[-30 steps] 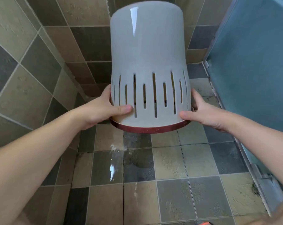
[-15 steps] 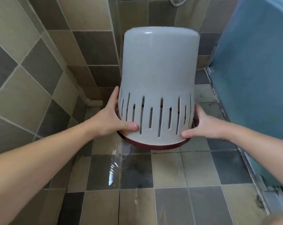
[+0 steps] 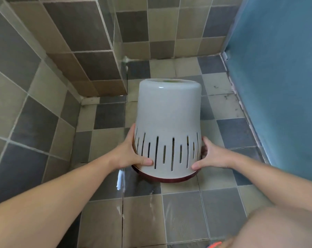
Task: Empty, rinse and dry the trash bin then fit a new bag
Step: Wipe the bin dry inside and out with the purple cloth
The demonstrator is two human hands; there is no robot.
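Over the wet, glossy tiled floor (image 3: 101, 120), the upturned smooth white plastic bin (image 3: 167, 122), slotted above its maroon rim, is gripped by left hand (image 3: 132, 154) at nine o'clock and right hand (image 3: 212, 156) at three.

white slotted trash bin (image 3: 167, 111) inverted; dark-red rim lowest

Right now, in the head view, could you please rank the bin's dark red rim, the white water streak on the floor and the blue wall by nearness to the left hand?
From the left hand:
1. Dark red rim, right below the thumb.
2. White water streak, on the floor tile just under the wrist.
3. Blue wall, far across on the right.
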